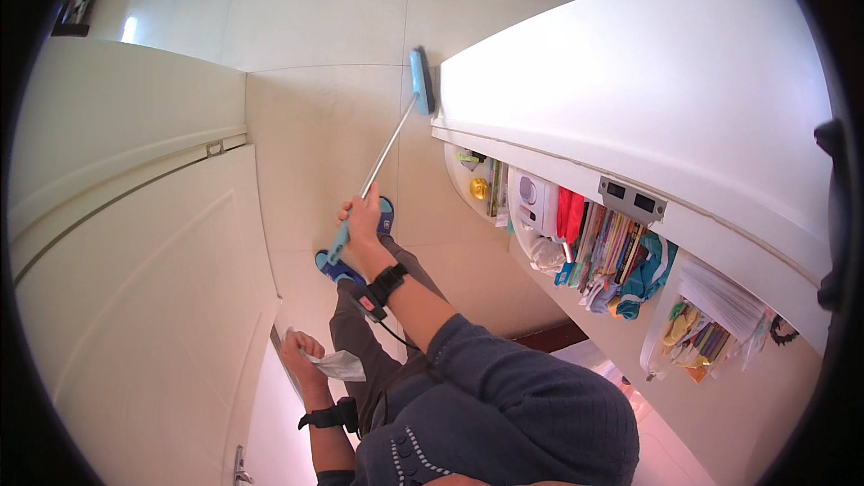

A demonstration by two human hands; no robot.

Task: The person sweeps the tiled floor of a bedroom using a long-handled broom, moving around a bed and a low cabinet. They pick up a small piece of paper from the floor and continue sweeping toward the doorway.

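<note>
My right hand (363, 216) is closed around the handle of a long-handled broom (390, 144), just above its light blue grip end. The broom's light blue head (421, 81) with dark bristles lies on the tiled floor beside the corner of the white wall. Low on the left, near the door's edge, my left hand (302, 349) holds a crumpled white tissue or cloth (341, 366). Both wrists wear black straps; a small device is strapped at the right one. Blue slippers show on my feet below the broom handle.
A white panelled door (155, 297) with a metal handle stands at the left. To the right, curved white shelves (466, 192) hold books, papers, a red cloth, a gold round object and a teal cloth. A white wall or frame (628, 67) juts out beyond them.
</note>
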